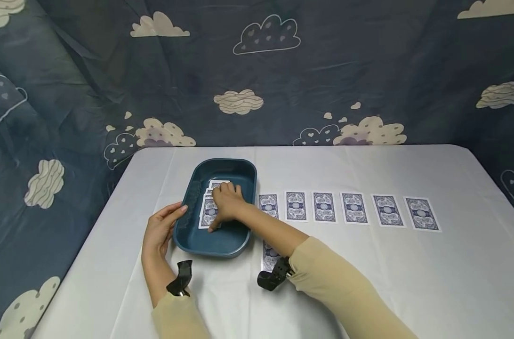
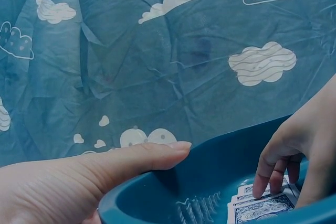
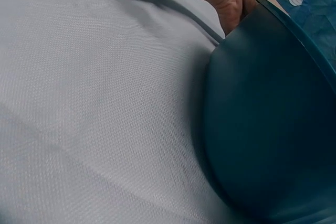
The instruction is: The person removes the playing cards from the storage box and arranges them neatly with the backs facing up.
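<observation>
Dark cloth [image 1: 206, 70] printed with pale clouds [image 1: 159, 27] hung behind the counter [image 1: 346, 282], whose top was covered in white. Toward ten o'clock from the middle of that top sat a deep blue-green tray [image 1: 223, 242] with rounded corners. Inside it lay an overlapping pile of cards [image 1: 208, 215], patterned backs up and fanned a little toward twelve o'clock, partly hidden by my right hand [image 1: 227, 203].

That hand reached in over the rim from four o'clock, its fingers bent and spread across the pile. My fingertips touched the cards toward twelve o'clock, and my thumb came down by the six o'clock end; I cannot tell whether they pinched a card. My left hand [image 1: 158, 233] gripped the tray's rim at nine o'clock, the thumb over the edge and the other fingers mostly hidden.

Six more cards stood apart in a row [image 1: 324, 207], all backs up, running off from the tray toward three o'clock. Near the tray at four o'clock, another single card [image 1: 269, 256] lay partly under the line of my right forearm [image 1: 278, 233]. Both my sleeves [image 1: 341, 287] were pale yellow, and a black strap [image 1: 180, 278] showed on each wrist.
</observation>
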`<state>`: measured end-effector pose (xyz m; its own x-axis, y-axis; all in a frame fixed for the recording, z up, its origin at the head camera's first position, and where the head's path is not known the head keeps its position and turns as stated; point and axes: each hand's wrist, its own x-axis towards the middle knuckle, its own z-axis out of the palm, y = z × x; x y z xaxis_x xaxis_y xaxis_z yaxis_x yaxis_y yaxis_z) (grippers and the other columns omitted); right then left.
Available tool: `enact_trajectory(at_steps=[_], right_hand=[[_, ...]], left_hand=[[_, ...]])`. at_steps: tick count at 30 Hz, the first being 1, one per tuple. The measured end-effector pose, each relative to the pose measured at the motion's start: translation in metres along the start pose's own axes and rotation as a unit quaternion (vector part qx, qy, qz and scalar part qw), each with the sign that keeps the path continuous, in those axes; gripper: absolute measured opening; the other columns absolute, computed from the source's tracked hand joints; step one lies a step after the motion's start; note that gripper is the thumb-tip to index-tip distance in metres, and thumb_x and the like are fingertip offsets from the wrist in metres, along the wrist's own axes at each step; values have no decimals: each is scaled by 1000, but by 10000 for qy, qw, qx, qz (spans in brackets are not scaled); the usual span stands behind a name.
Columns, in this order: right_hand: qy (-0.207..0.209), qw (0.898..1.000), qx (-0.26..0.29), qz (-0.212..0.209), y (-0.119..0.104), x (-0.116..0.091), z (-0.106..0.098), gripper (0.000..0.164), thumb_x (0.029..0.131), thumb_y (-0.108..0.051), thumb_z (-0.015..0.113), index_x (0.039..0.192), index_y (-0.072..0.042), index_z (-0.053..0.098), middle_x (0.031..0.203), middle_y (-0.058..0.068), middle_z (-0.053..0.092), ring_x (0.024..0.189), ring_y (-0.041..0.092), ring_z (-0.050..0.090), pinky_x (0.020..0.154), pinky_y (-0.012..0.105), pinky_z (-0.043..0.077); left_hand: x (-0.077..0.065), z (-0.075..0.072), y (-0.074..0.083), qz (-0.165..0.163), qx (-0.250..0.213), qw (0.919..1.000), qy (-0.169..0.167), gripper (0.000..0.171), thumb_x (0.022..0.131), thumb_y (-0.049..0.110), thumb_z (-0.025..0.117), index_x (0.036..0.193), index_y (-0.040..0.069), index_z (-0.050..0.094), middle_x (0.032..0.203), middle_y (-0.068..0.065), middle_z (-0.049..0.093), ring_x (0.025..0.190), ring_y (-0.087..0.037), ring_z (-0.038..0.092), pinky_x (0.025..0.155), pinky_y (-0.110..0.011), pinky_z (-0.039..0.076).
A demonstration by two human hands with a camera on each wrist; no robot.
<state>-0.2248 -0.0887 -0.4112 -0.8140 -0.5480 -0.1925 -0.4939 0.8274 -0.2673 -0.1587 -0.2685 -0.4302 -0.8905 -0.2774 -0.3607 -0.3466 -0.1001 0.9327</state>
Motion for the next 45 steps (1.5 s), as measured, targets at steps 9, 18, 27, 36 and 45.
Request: enact_trajectory(at_steps=[9, 18, 27, 36, 45], right_hand=[[286, 9992, 106, -267, 0, -7, -1, 92, 48, -59, 84, 117, -8, 50, 112, 8, 42, 108, 24, 35, 93, 40, 25], [1215, 9903, 161, -655, -2, -8, -6, 95, 50, -61, 82, 125, -10, 51, 121, 7, 43, 114, 23, 36, 102, 46, 20], [2568, 9587, 898, -829, 39, -65, -56, 95, 52, -59, 81, 128, -11, 49, 120, 8, 45, 115, 22, 37, 104, 45, 15], [1984, 9773, 530, -527, 113, -159, -52, 97, 49, -53, 85, 125, -5, 50, 117, 14, 46, 113, 32, 38, 103, 51, 14], [1419, 9879, 124, -620, 126, -207, 3, 97, 46, -57, 84, 120, -2, 54, 109, 10, 50, 105, 28, 44, 99, 55, 21]], left_hand=[[-4, 0, 1, -30, -26, 10000, 21, 26, 77, 23, 76, 101, 17, 67, 87, 9, 65, 74, -5, 63, 64, -21, 52], [-4, -3, 2, -87, -35, 10000, -13, 25, 74, 26, 78, 97, 21, 68, 87, 10, 64, 71, -2, 60, 62, -18, 51], [-2, -3, 4, -1, -132, 9999, -29, 26, 72, 26, 80, 96, 21, 70, 85, 10, 65, 68, -2, 58, 57, -16, 48], [-3, 0, -4, -67, -89, 9999, 6, 20, 75, 25, 78, 93, 24, 69, 85, 11, 65, 71, -2, 61, 62, -18, 50], [-1, 2, 0, -24, -12, 10000, 11, 28, 75, 26, 78, 100, 19, 67, 88, 10, 64, 72, -3, 62, 62, -19, 51]])
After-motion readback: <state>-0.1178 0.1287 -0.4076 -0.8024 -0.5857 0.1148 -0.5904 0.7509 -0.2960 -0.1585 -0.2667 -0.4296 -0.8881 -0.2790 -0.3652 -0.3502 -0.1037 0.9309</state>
